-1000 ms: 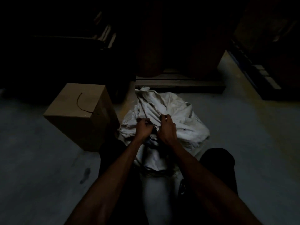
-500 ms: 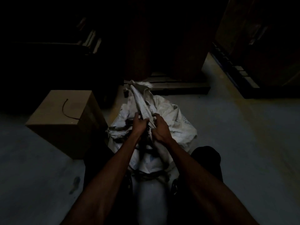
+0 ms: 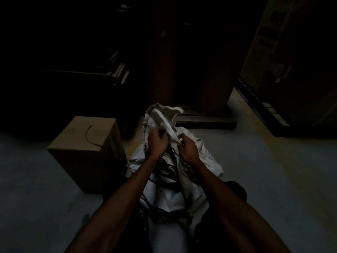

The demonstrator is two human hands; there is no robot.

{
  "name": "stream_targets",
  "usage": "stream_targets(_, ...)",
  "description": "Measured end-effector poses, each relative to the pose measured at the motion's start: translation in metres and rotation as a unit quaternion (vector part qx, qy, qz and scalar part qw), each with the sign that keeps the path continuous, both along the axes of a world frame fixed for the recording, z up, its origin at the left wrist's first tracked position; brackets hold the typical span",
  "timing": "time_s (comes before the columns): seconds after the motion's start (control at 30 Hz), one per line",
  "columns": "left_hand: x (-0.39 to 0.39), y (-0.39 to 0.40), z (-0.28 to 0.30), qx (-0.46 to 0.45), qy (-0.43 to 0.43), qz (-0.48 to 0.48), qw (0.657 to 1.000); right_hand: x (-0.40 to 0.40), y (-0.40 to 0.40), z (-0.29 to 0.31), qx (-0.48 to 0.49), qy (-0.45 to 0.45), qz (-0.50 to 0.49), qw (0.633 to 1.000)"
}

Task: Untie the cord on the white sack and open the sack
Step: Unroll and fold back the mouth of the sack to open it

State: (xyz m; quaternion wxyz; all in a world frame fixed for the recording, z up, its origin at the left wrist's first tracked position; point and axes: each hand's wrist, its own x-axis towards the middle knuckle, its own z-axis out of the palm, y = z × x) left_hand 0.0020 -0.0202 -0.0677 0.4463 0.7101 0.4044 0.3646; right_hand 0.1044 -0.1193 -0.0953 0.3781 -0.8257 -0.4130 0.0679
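Note:
A crumpled white sack (image 3: 206, 159) lies on the floor between my knees, its neck (image 3: 164, 115) standing up in loose folds. My left hand (image 3: 157, 141) grips the cloth on the left of the neck. My right hand (image 3: 187, 148) pinches a fold on the right, a hand's width away. Dark cord strands (image 3: 173, 172) hang down the front of the sack below my hands and bunch near its bottom. The scene is very dim, and I cannot see a knot.
A brown cardboard box (image 3: 87, 148) stands left of the sack, close to it, with a dark cord (image 3: 90, 136) lying on top. A wooden pallet (image 3: 206, 119) and tall dark stacks rise behind. Grey concrete floor (image 3: 273, 170) spreads to the right.
The sack's neck has been pulled upright from lying flat. My hands have risen with it and moved apart, and the folds have loosened.

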Motion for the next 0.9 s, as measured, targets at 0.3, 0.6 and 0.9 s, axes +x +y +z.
stream_targets(0.3,-0.006,0.033,0.062,0.281,0.177,-0.015,0.943,-0.012,-0.012,0.037,0.064,0.011,-0.012,0.998)
stream_targets(0.6,-0.003,0.058,0.102,0.147,0.213,-0.006,0.966,0.007,-0.031,0.060,0.054,0.021,-0.035,0.998)
stream_targets(0.9,-0.002,0.032,0.134,-0.160,-0.009,-0.101,0.982,0.002,-0.020,0.091,0.089,0.139,-0.075,0.984)
